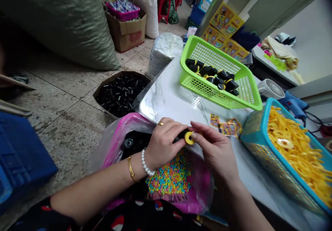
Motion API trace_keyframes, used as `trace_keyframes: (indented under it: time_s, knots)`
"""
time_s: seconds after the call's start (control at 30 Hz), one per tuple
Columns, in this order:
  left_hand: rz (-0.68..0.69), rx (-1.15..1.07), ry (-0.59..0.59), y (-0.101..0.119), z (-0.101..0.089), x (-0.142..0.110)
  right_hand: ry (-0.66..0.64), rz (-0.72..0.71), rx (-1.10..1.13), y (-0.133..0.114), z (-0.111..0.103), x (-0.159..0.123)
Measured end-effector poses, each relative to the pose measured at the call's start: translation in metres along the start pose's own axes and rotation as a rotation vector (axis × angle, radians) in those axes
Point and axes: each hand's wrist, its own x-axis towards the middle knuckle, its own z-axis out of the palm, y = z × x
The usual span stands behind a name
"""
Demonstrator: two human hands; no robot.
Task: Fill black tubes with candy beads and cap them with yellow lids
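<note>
My left hand (164, 141), wearing a ring, closes around a small black cylinder (183, 134) that its fingers mostly cover. Pinched in my right hand (217, 150) is a yellow plastic ring (189, 138), held at the cylinder's end; I cannot tell whether it is fitted on. Both hands are over a pink basin (114, 139) lined with clear plastic. Inside the basin lie many tiny coloured beads (169, 175), with black pieces (128, 143) to their left.
A green basket (220, 98) of black-and-yellow cylinders stands on the white table (160, 96). At right is a blue basket (255, 127) of yellow rings, near a small fan (271, 88). Printed cards (228, 129) lie between. A carton of black cylinders (121, 94) sits on the floor.
</note>
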Motion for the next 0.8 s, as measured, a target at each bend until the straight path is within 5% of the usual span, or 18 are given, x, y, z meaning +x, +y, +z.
trace_keyframes:
  time_s: [0.2,0.4,0.8]
  knots:
    - [-0.014,-0.011,-0.008,-0.002,-0.001,0.0,0.092,-0.049,-0.049,0.0,0.01,0.006]
    - [-0.049,-0.022,-0.024,0.006,-0.007,0.004,-0.054,0.215,0.005,-0.009,0.01,0.01]
    - [-0.02,0.074,-0.083,0.002,0.002,-0.001,-0.201,0.28,0.0,-0.002,0.001,0.014]
